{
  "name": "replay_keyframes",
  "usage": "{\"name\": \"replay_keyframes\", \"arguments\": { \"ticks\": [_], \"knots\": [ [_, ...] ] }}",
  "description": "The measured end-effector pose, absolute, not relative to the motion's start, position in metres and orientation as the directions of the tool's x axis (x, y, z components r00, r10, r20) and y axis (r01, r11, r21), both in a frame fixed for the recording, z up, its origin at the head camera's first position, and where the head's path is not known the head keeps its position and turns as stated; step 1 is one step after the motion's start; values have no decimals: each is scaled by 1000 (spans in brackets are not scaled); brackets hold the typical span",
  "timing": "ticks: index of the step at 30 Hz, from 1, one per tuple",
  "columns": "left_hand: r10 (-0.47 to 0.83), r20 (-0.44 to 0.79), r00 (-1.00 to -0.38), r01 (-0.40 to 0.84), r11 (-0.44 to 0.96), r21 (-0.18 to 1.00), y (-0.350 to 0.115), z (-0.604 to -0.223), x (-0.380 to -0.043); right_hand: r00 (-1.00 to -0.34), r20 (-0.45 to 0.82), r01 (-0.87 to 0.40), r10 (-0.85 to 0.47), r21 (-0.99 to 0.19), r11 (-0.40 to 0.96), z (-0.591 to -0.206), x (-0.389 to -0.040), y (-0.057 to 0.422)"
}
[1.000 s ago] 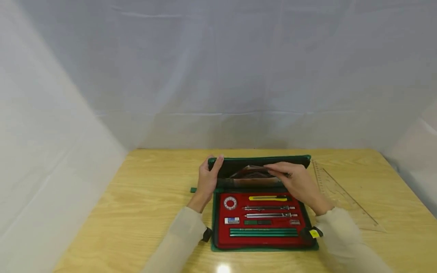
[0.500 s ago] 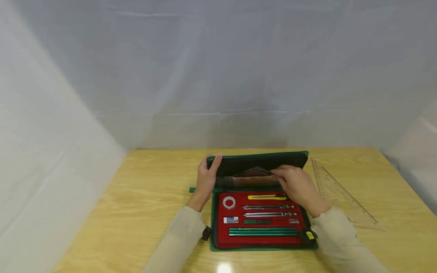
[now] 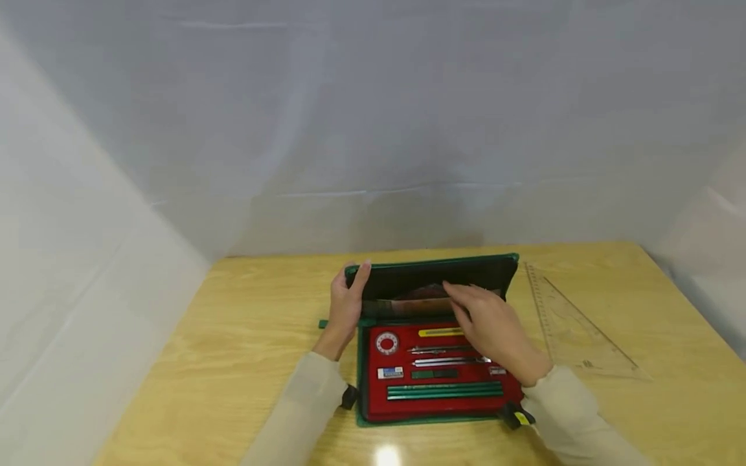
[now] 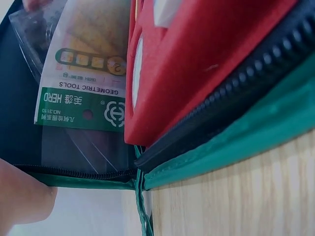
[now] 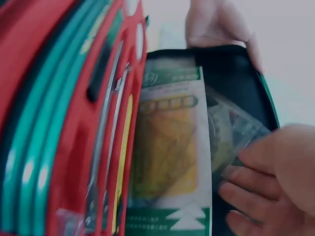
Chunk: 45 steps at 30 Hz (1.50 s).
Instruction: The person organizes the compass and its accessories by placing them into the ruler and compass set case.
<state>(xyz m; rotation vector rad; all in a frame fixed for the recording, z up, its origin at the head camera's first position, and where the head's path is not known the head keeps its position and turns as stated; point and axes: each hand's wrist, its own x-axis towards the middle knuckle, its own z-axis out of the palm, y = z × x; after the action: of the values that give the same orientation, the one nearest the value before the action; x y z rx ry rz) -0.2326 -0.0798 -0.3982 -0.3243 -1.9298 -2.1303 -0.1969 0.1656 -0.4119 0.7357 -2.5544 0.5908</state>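
Note:
My left hand (image 3: 346, 304) grips the left edge of the raised lid (image 3: 384, 278) of a green zip case, thumb on the inside. Inside the lid, a pocket holds a printed card (image 4: 81, 105) labelled "Geometric Tools" and a clear plastic set square (image 5: 226, 123) with its pointed corner sticking out. My right hand (image 3: 495, 327) reaches over the case, its fingertips at that set square, with thumb and fingers apart. The red tray (image 3: 431, 408) below holds green pencils (image 3: 445, 391), silver compasses (image 3: 445, 362), a yellow cutter (image 3: 440, 332), an eraser (image 3: 390, 373) and a round white disc (image 3: 387, 343).
A large clear set square (image 3: 583, 330) lies on the wooden table (image 3: 245, 362) to the right of the case. A green zip pull (image 3: 323, 323) sticks out at the left. White cloth (image 3: 373, 129) hangs behind the table and along the sides.
My right hand has let go of the set square's corner and shifted left along the pocket. The set square sits lower in it. The lid tilts further back, still held by my left hand.

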Motion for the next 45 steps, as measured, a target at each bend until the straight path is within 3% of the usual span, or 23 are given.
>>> {"name": "replay_keyframes", "arguments": {
  "ticks": [4, 11, 15, 23, 31, 39, 45],
  "knots": [
    [-45, 330, -943, 332, -66, 941, -86, -398, -233, -799, 409, -569, -440, -280, 773, -416, -193, 171],
    [-35, 318, -947, 320, -40, 947, -92, -399, -231, -777, 407, -614, -480, -323, 720, -426, -178, 204],
    [-43, 322, -946, 324, -34, 945, -94, -398, -233, -838, 372, -528, -400, -362, 769, -429, -168, 240],
    [-44, 326, -944, 327, -20, 945, -96, -396, -233, -969, 189, -234, -159, -495, 837, -442, -153, 315],
    [-60, 320, -945, 323, -28, 946, -100, -394, -232, -998, -43, 50, 34, -451, 891, -454, -140, 341],
    [-59, 322, -945, 324, -33, 945, -101, -395, -229, -990, -95, 130, 101, -379, 916, -463, -133, 336],
    [-62, 318, -946, 320, -33, 947, -100, -394, -228, -989, -145, 96, 41, -395, 914, -461, -143, 348]
  ]
}}
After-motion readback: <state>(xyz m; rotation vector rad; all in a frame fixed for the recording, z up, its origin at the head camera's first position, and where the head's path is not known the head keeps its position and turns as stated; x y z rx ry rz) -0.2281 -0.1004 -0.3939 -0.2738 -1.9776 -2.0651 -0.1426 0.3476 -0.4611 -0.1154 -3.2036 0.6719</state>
